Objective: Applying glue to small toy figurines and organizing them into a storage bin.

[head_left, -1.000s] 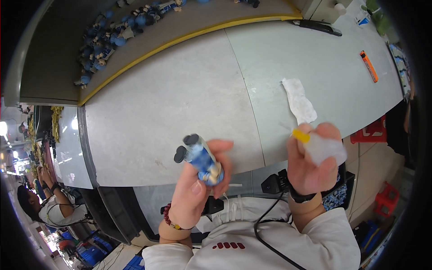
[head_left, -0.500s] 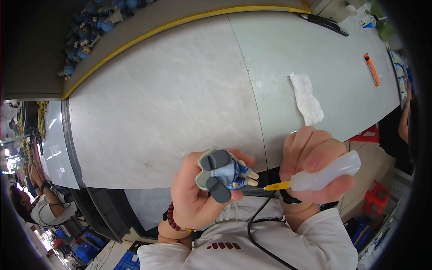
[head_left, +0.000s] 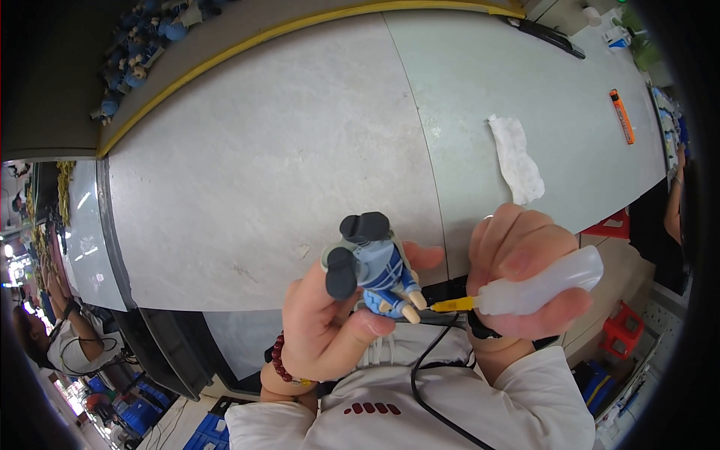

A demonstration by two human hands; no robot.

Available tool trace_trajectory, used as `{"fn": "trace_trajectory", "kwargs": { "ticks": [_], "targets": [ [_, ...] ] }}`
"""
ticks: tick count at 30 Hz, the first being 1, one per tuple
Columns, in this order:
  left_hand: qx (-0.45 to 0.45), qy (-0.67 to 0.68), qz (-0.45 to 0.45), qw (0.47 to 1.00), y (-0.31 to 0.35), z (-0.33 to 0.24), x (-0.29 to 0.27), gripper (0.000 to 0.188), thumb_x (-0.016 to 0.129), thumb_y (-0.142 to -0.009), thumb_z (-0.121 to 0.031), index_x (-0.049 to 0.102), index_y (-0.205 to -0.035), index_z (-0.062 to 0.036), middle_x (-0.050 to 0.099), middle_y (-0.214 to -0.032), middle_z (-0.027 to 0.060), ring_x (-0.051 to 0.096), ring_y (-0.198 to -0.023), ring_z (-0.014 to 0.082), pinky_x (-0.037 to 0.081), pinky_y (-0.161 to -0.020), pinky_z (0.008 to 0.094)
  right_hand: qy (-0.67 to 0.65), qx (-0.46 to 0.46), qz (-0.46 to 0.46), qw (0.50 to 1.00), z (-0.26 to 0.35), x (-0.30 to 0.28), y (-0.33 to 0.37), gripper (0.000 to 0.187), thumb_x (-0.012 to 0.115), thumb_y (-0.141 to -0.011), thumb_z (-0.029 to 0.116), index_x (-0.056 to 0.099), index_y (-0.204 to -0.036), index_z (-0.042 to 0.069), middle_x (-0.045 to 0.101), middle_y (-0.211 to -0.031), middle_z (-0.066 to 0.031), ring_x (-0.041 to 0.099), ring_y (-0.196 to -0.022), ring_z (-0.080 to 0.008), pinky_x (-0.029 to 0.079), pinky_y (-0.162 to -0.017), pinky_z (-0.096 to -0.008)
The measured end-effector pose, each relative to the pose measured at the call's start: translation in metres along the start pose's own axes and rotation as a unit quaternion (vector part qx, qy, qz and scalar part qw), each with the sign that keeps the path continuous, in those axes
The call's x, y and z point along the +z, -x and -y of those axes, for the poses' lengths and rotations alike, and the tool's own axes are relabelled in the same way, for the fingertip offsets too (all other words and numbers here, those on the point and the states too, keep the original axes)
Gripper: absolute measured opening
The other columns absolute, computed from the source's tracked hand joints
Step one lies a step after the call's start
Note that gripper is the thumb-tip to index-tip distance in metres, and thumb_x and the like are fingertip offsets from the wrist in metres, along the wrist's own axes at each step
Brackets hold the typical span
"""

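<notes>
Near the table's front edge, my left hand [head_left: 330,322] grips a small blue figurine [head_left: 385,268] with dark grey rounded parts at its upper end and pale limb ends pointing right and down. Thumb and fingers wrap its side, so part of it is hidden. A translucent white squeeze bottle [head_left: 544,281] lies in my right hand [head_left: 517,255], held between thumb and curled fingers. Its yellow nozzle [head_left: 454,304] points left, with the thin tip at or very near the figurine's pale limb ends; whether they touch I cannot tell.
A crumpled white cloth [head_left: 516,160] lies beyond my right hand. Farther right are an orange tube-like item [head_left: 622,117] and a black cutter-like tool [head_left: 550,37]. More blue figurines [head_left: 135,56] sit on a yellow-edged shelf [head_left: 292,34]. A black cable [head_left: 420,375] crosses my shirt.
My left hand has turned the figurine, tipping its dark parts upward and showing more of its blue body. The nozzle has shifted slightly left and now meets or nearly meets the limb ends.
</notes>
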State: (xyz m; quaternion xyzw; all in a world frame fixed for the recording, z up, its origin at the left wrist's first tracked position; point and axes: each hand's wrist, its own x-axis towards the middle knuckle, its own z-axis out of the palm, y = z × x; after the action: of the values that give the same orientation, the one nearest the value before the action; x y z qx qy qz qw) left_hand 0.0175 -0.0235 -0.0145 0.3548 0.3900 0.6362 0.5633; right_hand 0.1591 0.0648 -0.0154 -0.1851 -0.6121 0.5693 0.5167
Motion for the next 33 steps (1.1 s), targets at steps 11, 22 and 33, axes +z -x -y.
{"fn": "trace_trajectory", "kwargs": {
  "ticks": [11,22,33],
  "targets": [
    [-0.019,-0.004,0.002,1.000,0.000,-0.003,0.000,0.040,0.051,-0.081,-0.019,0.038,-0.107,0.0078,0.048,-0.106,0.0238,0.051,-0.088,0.0174,0.041,-0.075,0.0280,0.024,-0.003,0.016,1.000,0.001,0.001,-0.001,0.052,0.036,-0.079,0.054,0.052,-0.072,0.005,0.044,-0.056,-0.0028,0.039,-0.045,-0.0117,0.029,-0.035,-0.0209],
    [-0.040,-0.059,-0.007,0.997,-0.001,-0.008,0.001,0.047,0.042,-0.084,-0.030,0.034,-0.111,0.0076,0.049,-0.093,0.0134,0.050,-0.083,0.0158,0.042,-0.073,0.0266,-0.068,-0.014,-0.085,0.994,0.000,0.001,0.008,0.048,0.034,-0.082,0.049,0.052,-0.075,0.005,0.043,-0.057,-0.0020,0.039,-0.050,-0.0115,0.028,-0.037,-0.0204],
    [0.027,-0.028,-0.144,0.989,-0.006,0.000,0.007,0.048,0.045,-0.082,-0.038,0.038,-0.091,0.0092,0.040,-0.069,0.0068,0.040,-0.054,0.0075,0.047,-0.048,0.0255,-0.142,0.002,-0.087,0.986,0.003,-0.005,0.007,0.054,0.038,-0.076,0.058,0.053,-0.083,0.006,0.046,-0.064,-0.0055,0.043,-0.054,-0.0159,0.034,-0.040,-0.0244]
  ]
}}
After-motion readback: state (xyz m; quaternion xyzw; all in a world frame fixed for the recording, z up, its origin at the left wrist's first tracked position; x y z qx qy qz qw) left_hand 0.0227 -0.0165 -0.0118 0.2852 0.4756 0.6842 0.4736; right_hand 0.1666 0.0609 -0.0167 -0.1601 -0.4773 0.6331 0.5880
